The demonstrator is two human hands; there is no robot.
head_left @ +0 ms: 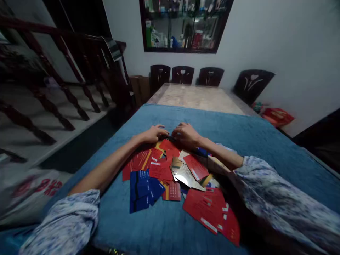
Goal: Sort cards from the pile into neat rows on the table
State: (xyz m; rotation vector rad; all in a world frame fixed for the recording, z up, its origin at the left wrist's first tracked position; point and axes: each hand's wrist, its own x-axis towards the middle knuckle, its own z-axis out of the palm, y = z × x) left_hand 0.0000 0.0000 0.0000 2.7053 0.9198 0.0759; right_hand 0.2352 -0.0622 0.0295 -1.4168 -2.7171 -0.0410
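Observation:
A loose heap of cards lies on a blue cloth (111, 216). My left hand (154, 134) is at the far edge of the heap, its fingers bent and their tips at a small dark thing (171, 138). From the other side, my right hand (186, 134) closes its curled fingers at the same dark thing, whose kind I cannot make out. Nearer to me are red cards (204, 205), blue cards (139, 189), a shiny silver-gold card (189, 176) and a red and yellow card (172, 191), many overlapping. My right forearm passes over the heap's right side and hides part of it.
The blue cloth covers the near part of a long stone-topped table (193, 95). Dark carved chairs (183, 75) line its far end. A wooden railing (63, 71) runs at left, with a white printed bag (34, 193) below. A red bag (277, 116) lies at right.

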